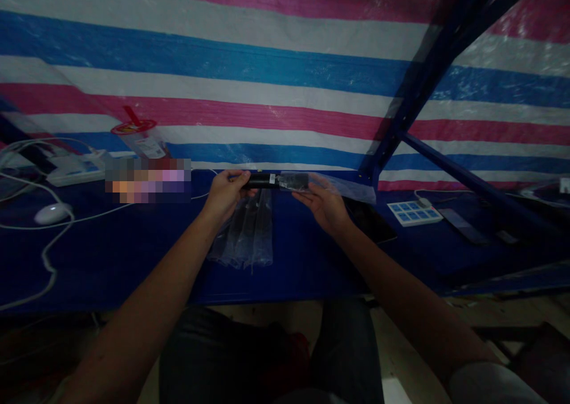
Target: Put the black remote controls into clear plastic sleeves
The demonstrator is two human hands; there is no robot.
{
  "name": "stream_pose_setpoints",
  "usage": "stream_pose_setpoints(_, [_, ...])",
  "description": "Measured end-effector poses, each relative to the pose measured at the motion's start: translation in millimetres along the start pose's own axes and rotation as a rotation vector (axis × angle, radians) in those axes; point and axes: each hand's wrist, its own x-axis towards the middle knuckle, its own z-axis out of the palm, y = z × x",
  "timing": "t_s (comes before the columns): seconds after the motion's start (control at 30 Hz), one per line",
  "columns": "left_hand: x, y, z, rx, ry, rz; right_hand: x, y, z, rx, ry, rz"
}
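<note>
Between my hands lies a dark, slim, cylinder-like item point(259, 181) with a small white label, level above the blue table. My left hand point(226, 193) grips its bare left end, thumb on top. The right end sits inside a clear plastic bag point(351, 189), whose loose part trails off to the right. My right hand point(324, 201) is closed on the bag around that covered end. Below my left hand, several clear plastic sleeves point(244, 237) lie side by side on the table; whether they hold dark items is hard to tell in the dim light.
On the blue table point(307, 273), a lidded cup with a red straw point(149, 142), a white power strip point(75, 169), cables and a white mouse-like object point(52, 214) stand left. Rightward are a dark tablet-like slab point(371, 223), another power strip point(413, 212) and a phone-like slab point(463, 226).
</note>
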Motion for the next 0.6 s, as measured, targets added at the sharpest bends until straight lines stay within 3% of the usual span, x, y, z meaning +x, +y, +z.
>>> stream_pose_setpoints(0.6, [-7.6,-4.0,9.4,0.018,-0.048,0.018,0.1,4.5,5.3,-0.011,0.056,-0.019])
